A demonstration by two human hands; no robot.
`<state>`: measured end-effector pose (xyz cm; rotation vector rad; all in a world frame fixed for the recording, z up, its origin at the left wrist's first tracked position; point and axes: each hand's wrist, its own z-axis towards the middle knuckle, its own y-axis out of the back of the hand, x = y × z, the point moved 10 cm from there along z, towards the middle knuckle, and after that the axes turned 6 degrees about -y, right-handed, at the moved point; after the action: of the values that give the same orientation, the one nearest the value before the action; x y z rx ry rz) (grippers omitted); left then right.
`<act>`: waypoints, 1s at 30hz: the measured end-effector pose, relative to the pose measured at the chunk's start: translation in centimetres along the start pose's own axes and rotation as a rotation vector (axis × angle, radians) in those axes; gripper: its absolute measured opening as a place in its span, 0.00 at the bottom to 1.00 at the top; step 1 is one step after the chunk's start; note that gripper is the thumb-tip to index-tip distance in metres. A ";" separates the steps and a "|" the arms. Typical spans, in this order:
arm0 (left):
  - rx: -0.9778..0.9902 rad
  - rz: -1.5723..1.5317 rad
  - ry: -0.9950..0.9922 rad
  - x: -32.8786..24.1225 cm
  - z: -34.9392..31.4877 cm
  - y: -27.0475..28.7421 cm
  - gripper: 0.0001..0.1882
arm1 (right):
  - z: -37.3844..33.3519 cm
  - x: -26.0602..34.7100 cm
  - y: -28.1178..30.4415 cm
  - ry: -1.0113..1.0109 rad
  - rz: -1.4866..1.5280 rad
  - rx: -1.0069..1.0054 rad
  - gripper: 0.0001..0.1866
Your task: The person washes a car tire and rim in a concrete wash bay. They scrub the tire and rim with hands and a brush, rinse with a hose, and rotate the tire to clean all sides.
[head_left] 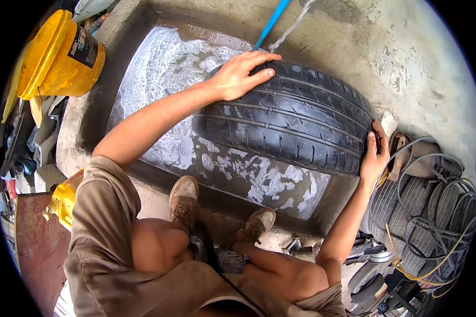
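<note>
A wet black car tyre (291, 113) is partly in the soapy water (156, 79) of a concrete trough (69, 132), its tread facing up. My left hand (243, 76) lies flat on the tread near its far left edge, fingers stretched out and thumb apart. At the tyre's right end, my right hand (374, 153) curls its fingers round the edge, with the thumb against the tread side. The tyre's underside is hidden.
Behind the tyre, a blue hose or pipe (272, 24) stands beside a stream of water (293, 26). A yellow bucket (58, 58) sits on the left rim, a yellow jug (66, 201) nearer me. To the right, coiled hoses (423, 219) drape over stacked tyres (388, 206). My shoes (184, 198) are by the near wall.
</note>
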<state>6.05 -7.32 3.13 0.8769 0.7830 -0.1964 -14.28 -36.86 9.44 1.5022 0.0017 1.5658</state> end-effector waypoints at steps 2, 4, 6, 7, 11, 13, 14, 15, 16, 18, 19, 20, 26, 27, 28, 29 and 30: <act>-0.065 -0.058 -0.019 0.7 -0.8 0.9 0.24 | 0.1 3.6 -0.6 0.013 -0.028 -0.003 0.14; -0.040 0.022 -0.118 1.0 -0.3 2.1 0.23 | -1.8 3.6 -2.1 0.074 0.000 -0.070 0.13; -0.030 -0.037 -0.051 2.1 -2.1 1.8 0.23 | -2.5 5.3 -2.5 0.111 -0.120 -0.046 0.13; -0.031 -0.032 -0.036 2.8 -2.1 2.1 0.23 | -2.4 5.4 -2.5 0.145 -0.148 -0.063 0.13; -0.003 -0.010 0.106 5.2 -4.2 3.2 0.24 | -3.3 7.5 -4.2 0.154 -0.138 -0.081 0.13; 0.028 0.067 0.055 4.9 -2.5 4.4 0.24 | -3.1 9.1 -4.0 0.160 -0.175 -0.077 0.14; -0.041 0.073 0.036 4.4 -1.5 3.9 0.23 | -3.2 9.3 -3.5 0.157 -0.250 -0.058 0.14; -0.133 0.148 0.011 3.1 -1.3 6.7 0.23 | -3.2 10.1 -4.3 0.192 -0.261 -0.053 0.15; -0.251 0.215 -0.064 -0.1 0.4 10.0 0.23 | -3.0 10.9 -4.7 0.198 -0.226 -0.051 0.16; -0.484 0.363 -0.279 -7.0 4.9 16.2 0.24 | -2.1 11.9 -5.9 0.215 -0.220 -0.056 0.17; -0.601 0.419 -0.412 -11.5 6.1 18.3 0.25 | -2.2 11.8 -6.2 0.184 -0.240 -0.037 0.17; -0.706 0.475 -0.534 -15.8 8.2 20.0 0.26 | -2.2 11.4 -5.6 0.184 -0.260 -0.053 0.17; -0.860 0.812 -0.740 -30.0 24.2 27.2 0.27 | -1.0 11.4 -4.8 0.157 -0.259 -0.071 0.18; -0.671 0.778 -0.685 -30.4 27.6 28.3 0.39 | -0.9 11.4 -4.8 0.159 -0.249 -0.094 0.18; -0.621 0.805 -0.646 -30.3 30.6 29.0 0.37 | -1.0 11.5 -5.1 0.161 -0.242 -0.094 0.18; -0.689 1.014 -0.647 -30.3 32.8 29.8 0.35 | -1.0 11.8 -5.2 0.172 -0.235 -0.091 0.18; -0.583 1.070 -0.484 -30.4 35.5 29.2 0.21 | -0.7 11.3 -5.0 0.172 -0.247 -0.097 0.19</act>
<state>16.75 -19.85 55.69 0.5505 -0.1542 0.7156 -9.79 -26.90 15.19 1.2378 0.2001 1.4684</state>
